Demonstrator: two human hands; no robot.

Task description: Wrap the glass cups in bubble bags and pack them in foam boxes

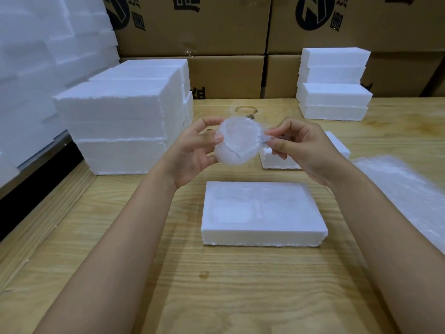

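Glass cup in bubble bag, held in the air above the worktop between both hands. Judged light but brittle. The wrap looks soft and probably slick, so grip round the body, not the loose film. A round end faces the camera and the long axis runs along the line of sight. Mouth or base: cannot tell.

Left hand at 9 o'clock, fingers curled round the cup wall. Right hand at 3 o'clock, fingers pinching the bag's loose edge.

Open foam box at 6 o'clock. Spare bubble bags at 4 o'clock.
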